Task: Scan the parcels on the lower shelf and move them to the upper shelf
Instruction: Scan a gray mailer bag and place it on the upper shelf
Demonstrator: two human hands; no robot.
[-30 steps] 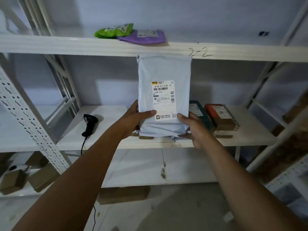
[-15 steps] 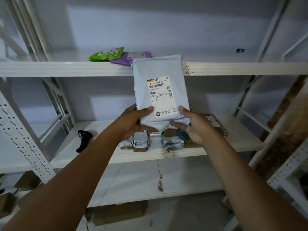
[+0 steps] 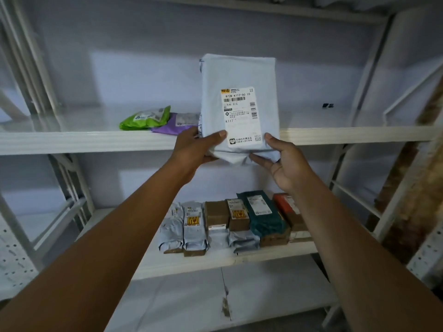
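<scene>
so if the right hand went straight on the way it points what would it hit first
Apart from the grey parcel it holds, the right hand would likely meet the front edge of the upper shelf; depth is unclear.

A white metal shelving rack (image 3: 72,142) fills the view in dim, bluish light. Behind it stands a pale wall (image 3: 143,56) with softer, lighter patches. A small dark mark (image 3: 327,105) sits on that wall toward the rack's right side. Left of the rack stands a perforated white upright (image 3: 12,257); right of the rack is a rough brown surface (image 3: 412,188).
</scene>
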